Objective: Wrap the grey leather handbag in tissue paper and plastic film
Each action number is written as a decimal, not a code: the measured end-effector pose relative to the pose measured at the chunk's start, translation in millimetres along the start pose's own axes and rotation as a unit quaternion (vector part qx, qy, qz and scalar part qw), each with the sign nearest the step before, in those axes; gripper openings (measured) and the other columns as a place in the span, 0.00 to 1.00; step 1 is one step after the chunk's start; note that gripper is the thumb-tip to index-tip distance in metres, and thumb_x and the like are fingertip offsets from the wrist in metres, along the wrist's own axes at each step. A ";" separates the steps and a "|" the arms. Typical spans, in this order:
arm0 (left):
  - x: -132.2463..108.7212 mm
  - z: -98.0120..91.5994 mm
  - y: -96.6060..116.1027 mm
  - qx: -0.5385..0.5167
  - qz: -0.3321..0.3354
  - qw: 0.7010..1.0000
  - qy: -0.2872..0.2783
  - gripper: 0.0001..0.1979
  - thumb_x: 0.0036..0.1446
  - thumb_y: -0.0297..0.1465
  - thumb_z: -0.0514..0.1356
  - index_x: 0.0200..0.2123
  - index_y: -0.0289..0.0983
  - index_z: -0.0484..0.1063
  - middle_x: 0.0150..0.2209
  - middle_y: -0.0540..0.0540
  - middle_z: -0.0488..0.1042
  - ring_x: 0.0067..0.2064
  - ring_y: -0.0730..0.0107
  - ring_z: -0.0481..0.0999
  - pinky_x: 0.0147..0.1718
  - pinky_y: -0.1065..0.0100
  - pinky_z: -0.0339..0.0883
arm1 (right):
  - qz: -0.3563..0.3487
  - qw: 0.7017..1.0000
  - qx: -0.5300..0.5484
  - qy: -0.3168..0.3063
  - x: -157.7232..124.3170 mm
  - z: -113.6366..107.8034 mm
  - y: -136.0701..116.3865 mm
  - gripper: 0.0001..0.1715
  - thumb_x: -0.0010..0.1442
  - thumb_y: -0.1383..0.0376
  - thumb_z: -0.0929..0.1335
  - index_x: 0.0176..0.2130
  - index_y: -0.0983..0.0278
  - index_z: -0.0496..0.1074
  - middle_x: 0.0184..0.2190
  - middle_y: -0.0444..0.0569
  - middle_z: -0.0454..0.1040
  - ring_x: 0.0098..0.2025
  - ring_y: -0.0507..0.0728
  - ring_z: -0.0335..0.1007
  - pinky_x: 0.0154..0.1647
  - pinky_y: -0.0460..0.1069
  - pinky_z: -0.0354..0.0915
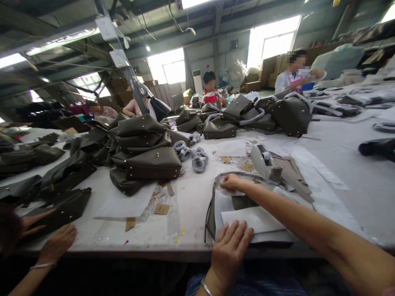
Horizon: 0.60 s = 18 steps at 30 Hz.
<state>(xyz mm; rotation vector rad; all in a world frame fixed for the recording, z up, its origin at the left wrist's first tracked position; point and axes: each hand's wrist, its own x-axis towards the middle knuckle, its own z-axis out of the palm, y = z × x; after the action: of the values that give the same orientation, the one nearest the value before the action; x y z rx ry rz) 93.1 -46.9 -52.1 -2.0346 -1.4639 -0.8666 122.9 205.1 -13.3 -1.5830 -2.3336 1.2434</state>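
My left hand (228, 248) lies flat, fingers spread, on a white sheet of paper (256, 220) that covers an olive-green bag (243, 202) at the table's near edge. My right hand (231, 181) reaches to the bag's far end, its fingers curled and pressing on the white wrapping there; whether they hold anything is not clear. A grey tape dispenser (264, 161) stands just beyond the right hand.
A stack of olive bags (145, 154) sits left of centre, with grey tape rolls (197, 159) beside it. Another person's hands (52, 240) rest on a dark bag at the lower left. More bags (262, 115) and seated workers are across the white table (354, 181).
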 end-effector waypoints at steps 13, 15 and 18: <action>-1.6 -2.3 0.4 -0.031 -0.030 0.996 -0.074 0.21 0.70 0.30 0.48 0.64 0.45 0.61 0.63 0.55 0.66 0.63 0.68 0.66 0.59 0.60 0.68 | -0.105 0.920 0.371 -0.068 -60.3 -20.2 1.4 0.26 0.55 0.59 0.76 0.51 0.64 0.73 0.47 0.54 0.78 0.46 0.56 0.76 0.50 0.50 0.71; 1.0 -7.7 -1.8 -0.040 -0.024 0.993 -0.110 0.22 0.70 0.30 0.49 0.65 0.45 0.59 0.64 0.53 0.65 0.65 0.69 0.64 0.61 0.60 0.66 | -0.151 0.912 0.376 -0.063 -74.0 -19.5 -2.6 0.31 0.53 0.57 0.77 0.54 0.63 0.72 0.44 0.51 0.79 0.45 0.56 0.76 0.50 0.51 0.71; 7.0 -15.7 -5.9 -0.059 -0.015 0.986 -0.157 0.22 0.70 0.30 0.50 0.65 0.44 0.60 0.64 0.52 0.66 0.65 0.70 0.64 0.62 0.61 0.65 | -0.247 0.902 0.354 -0.028 -95.6 -15.5 -7.1 0.35 0.52 0.57 0.77 0.56 0.64 0.71 0.37 0.47 0.77 0.41 0.55 0.74 0.48 0.51 0.70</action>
<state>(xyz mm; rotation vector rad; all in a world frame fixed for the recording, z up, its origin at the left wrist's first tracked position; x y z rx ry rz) 85.7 -51.5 -36.1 -2.3252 -1.6444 -0.6798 169.7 136.4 37.0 -0.6801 -1.7815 1.7057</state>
